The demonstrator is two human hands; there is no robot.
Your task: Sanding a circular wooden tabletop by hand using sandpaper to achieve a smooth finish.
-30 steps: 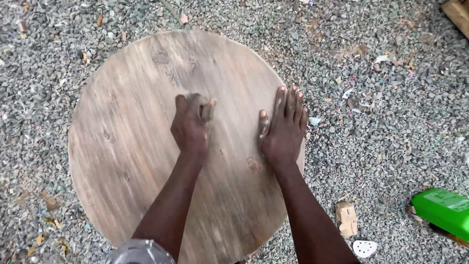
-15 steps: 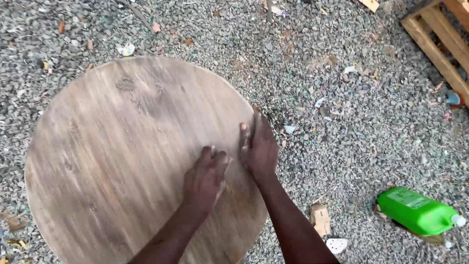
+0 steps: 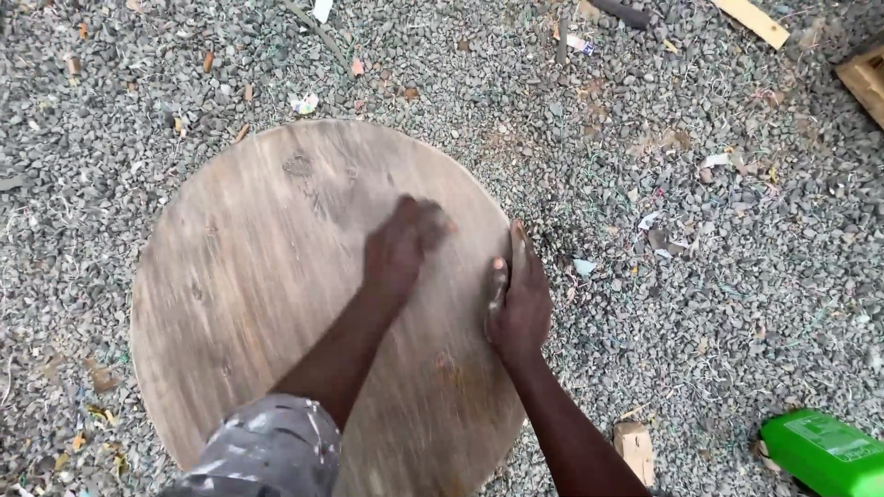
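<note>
A round wooden board [image 3: 258,276] lies flat on grey gravel. My left hand [image 3: 403,247] presses down on the board's upper right part; it is blurred by motion, and its fingers are curled over a small tan piece that barely shows at the fingertips. My right hand [image 3: 518,299] is on the board's right edge, thumb on top and fingers wrapped over the rim. A paint-spattered grey sleeve [image 3: 267,451] covers my left upper arm at the bottom of the view.
A green plastic container [image 3: 829,453] lies on the gravel at the bottom right. A small wood block [image 3: 635,446] sits near the board's lower right edge. A wooden frame corner [image 3: 866,78] and a wood strip [image 3: 755,20] are at the top right. Litter is scattered about.
My left hand slid down across the board, then back up and to the right. My right hand went from lying flat on the board to gripping its right edge. The view shifted.
</note>
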